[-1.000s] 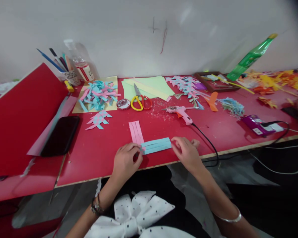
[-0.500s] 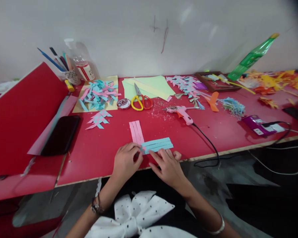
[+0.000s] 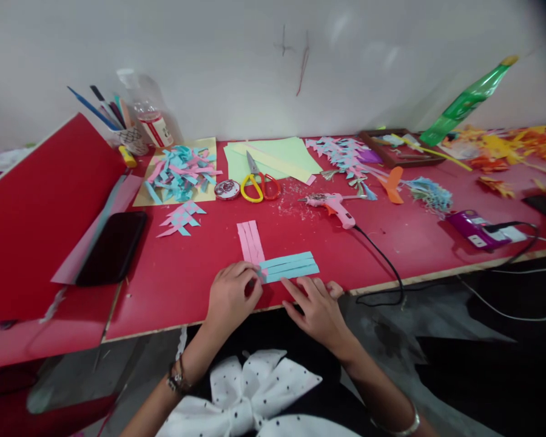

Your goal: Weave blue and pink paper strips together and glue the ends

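Observation:
Pink paper strips (image 3: 250, 240) and light-blue paper strips (image 3: 291, 265) lie on the red table and cross in a small woven corner, partly hidden by my fingers. My left hand (image 3: 234, 292) pinches that corner between thumb and fingertips. With fingers spread, my right hand (image 3: 315, 303) rests at the lower edge of the blue strips; its index fingertip touches or nearly touches them. Farther off to the left is a woven pink-and-blue paper piece (image 3: 182, 219).
A pink glue gun (image 3: 334, 206) with a black cord lies right of centre, near scissors (image 3: 253, 179) and green paper sheets (image 3: 295, 155). At left are a black phone (image 3: 111, 249) and a pile of paper strips (image 3: 179, 173). A green bottle (image 3: 468, 103) leans on the wall.
My right hand has slid slightly right along the lower edge of the blue strips, away from the woven corner. My left hand keeps its pinch in place.

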Demonstrator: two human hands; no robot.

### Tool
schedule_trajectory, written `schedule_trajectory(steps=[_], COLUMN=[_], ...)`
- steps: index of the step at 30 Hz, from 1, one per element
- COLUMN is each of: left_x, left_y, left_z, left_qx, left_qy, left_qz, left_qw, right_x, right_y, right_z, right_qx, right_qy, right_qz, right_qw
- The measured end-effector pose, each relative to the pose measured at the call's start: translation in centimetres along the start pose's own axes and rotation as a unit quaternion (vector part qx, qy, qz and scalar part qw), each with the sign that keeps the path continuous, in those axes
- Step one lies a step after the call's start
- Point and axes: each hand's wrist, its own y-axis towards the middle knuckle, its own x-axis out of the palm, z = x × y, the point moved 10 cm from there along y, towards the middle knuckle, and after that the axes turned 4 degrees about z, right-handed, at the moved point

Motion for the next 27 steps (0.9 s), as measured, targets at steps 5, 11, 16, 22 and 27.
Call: schedule_trajectory(steps=[5, 11, 16, 22, 27], left_x=[0.0, 0.0, 0.0, -0.1, -0.2], left_y=[0.0, 0.0, 0.0, 0.0, 0.1], left_z=[0.1, 0.0, 0.0, 0.0, 0.1], left_qx=[0.004, -0.001, -0.004, -0.002, -0.003], left_qy=[0.0, -0.004, -0.006, -0.008, -0.009], left_qz=[0.001, 0.0, -0.003, 0.004, 0.001], left_qw=[1.0, 1.0, 1.0, 1.0, 1.0], right_x=[0.4, 0.4, 0.6, 0.4, 0.1], right_y=[-0.1, -0.1, -0.1, 0.0, -0.4], right_z=[0.3, 0.3, 0.3, 0.8, 2.4], right_qx=[0.008, 0.006, 0.007, 0.021, 0.058], right_qy=[0.004, 0.005, 0.01, 0.023, 0.016], right_qz=[-0.015, -0.004, -0.012, -0.008, 0.005], right_qw=[1.0, 1.0, 1.0, 0.999, 0.998])
